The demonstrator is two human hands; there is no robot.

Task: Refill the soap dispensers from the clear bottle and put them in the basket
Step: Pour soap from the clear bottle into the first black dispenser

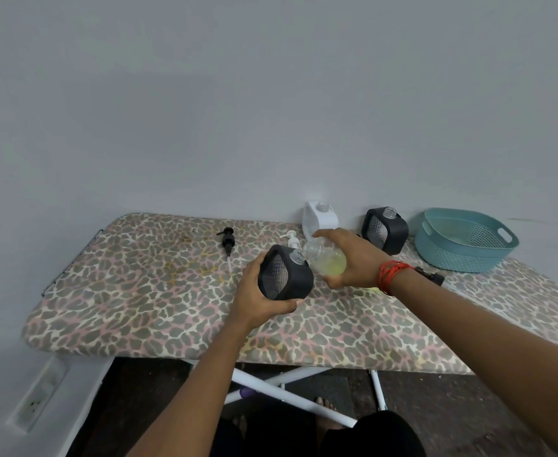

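Currently gripping black dispenser [286, 278] in left hand [255, 301], clear bottle [327, 263] in right hand [356, 258], tipped sideways, mouth just right of dispenser's open neck.

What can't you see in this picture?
Head view: how full the black dispenser in the left hand is; its dark shell hides the inside.
Head view: whether soap is flowing from the clear bottle; too small, and the right hand covers part.
Head view: black pump, partly behind the right wrist.
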